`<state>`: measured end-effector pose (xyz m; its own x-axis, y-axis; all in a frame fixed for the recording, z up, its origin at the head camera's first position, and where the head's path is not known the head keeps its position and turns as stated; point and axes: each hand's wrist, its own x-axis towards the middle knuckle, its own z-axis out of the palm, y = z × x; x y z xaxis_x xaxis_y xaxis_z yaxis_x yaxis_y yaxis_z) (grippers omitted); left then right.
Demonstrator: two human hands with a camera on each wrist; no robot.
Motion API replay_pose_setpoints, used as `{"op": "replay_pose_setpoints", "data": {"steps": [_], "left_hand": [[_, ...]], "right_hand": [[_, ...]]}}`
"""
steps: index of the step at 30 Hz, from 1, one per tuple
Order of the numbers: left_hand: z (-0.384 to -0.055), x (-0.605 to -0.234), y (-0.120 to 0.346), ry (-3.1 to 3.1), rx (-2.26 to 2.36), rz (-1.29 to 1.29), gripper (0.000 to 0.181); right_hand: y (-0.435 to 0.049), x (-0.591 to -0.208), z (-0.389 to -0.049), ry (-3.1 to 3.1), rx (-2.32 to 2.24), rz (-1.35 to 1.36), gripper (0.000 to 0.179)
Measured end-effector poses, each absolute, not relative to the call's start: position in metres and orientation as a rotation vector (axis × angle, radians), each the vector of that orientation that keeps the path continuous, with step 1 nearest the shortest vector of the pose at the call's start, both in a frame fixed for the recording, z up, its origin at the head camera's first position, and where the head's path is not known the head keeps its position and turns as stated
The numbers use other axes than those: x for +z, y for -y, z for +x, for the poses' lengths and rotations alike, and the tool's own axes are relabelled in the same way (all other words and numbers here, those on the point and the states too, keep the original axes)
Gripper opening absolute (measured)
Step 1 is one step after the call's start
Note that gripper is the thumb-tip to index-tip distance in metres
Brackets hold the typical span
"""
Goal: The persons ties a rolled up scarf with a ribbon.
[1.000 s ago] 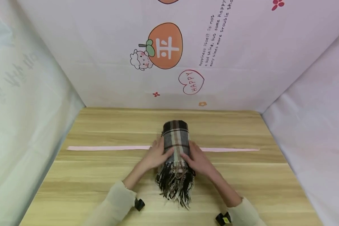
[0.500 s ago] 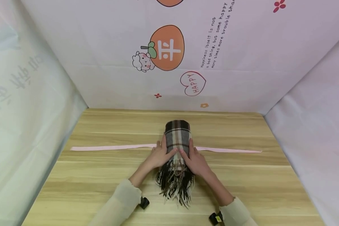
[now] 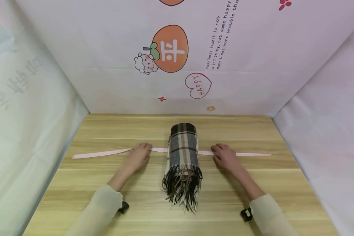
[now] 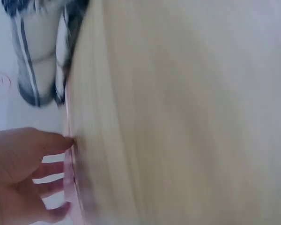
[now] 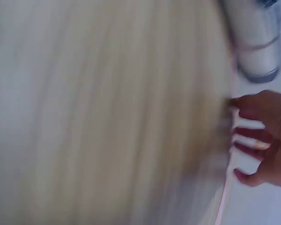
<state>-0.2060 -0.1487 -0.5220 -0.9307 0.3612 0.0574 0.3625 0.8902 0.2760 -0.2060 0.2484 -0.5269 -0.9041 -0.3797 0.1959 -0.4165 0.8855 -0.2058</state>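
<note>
A rolled plaid scarf [image 3: 183, 147] in grey, black, brown and cream lies upright in the head view, its fringe [image 3: 183, 190] toward the person. Beneath it a pink ribbon [image 3: 100, 153] crosses from left to right. To the left of the scarf, my left hand [image 3: 139, 155] has its fingertips on the ribbon. My right hand [image 3: 226, 157] is over the ribbon's right part. Spread, bent fingers [image 4: 51, 187] reach the ribbon's edge in the left wrist view. The blurred right wrist view has similarly spread fingers [image 5: 248, 133] at the ribbon.
The wooden tabletop [image 3: 177, 223] meets a white printed cloth backdrop [image 3: 112, 82] at its far edge. White cloth walls flank it at left [image 3: 23, 131] and right [image 3: 327, 131]. A small black device [image 3: 246, 214] sits at the right wrist.
Both hands have let go of the scarf roll and moved outward to the ribbon on either side. The scarf stays on the ribbon in about the same place.
</note>
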Motion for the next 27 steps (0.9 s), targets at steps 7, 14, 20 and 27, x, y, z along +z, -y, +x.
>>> {"op": "replay_pose_setpoints", "data": {"steps": [7,14,20,27], "left_hand": [[-0.218,-0.521,0.177,2.972,-0.285,-0.562,0.01],[-0.218,-0.519,0.188,2.989,-0.267,-0.638,0.007],[-0.219,-0.514,0.198,2.99,-0.385,-0.697,0.02],[-0.217,-0.514,0.208,2.985,-0.464,-0.566,0.023]], "right_hand": [[-0.259,-0.529,-0.221,2.911,0.17,0.747,0.012],[-0.263,-0.524,-0.224,2.969,0.19,0.738,0.012],[-0.283,-0.521,-0.224,2.979,0.215,0.712,0.032],[-0.303,-0.52,-0.225,2.996,0.352,0.565,0.015]]}}
